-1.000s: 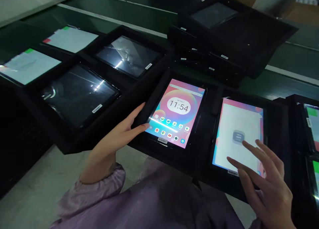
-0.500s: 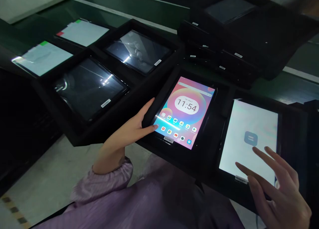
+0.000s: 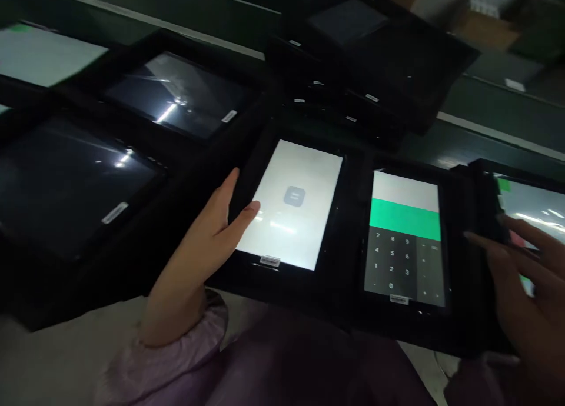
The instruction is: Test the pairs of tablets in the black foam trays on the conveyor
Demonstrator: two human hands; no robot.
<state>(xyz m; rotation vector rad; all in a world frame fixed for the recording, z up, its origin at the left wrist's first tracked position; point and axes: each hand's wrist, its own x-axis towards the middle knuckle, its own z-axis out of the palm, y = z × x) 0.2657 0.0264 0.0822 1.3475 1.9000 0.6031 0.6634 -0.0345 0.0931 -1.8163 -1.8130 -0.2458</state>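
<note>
A tablet (image 3: 291, 229) with a white screen and a faint grey icon sits in a black tray (image 3: 348, 312). My left hand (image 3: 200, 250) is at its left side, thumb and forefinger spread, the thumb tip on the screen's left edge; the other fingers are hidden. Right of it in the same tray, a second tablet (image 3: 404, 241) shows a calculator keypad under a green band. Beyond that, my right hand (image 3: 529, 282) hovers with fingers apart, partly in front of a pale-screened tablet (image 3: 536, 203) with green and red tabs. Neither hand holds anything visible.
To the left, two dark-screened tablets (image 3: 176, 97) lie in another black tray, near a white-covered tablet (image 3: 48, 56). Stacked black trays (image 3: 397, 82) stand at the back on the green surface. Brown cardboard (image 3: 485, 32) shows at the far right.
The view has swung right. The left tablet went from its home screen to a white screen, the right one from white to a calculator. My right hand has moved right, off that tablet.
</note>
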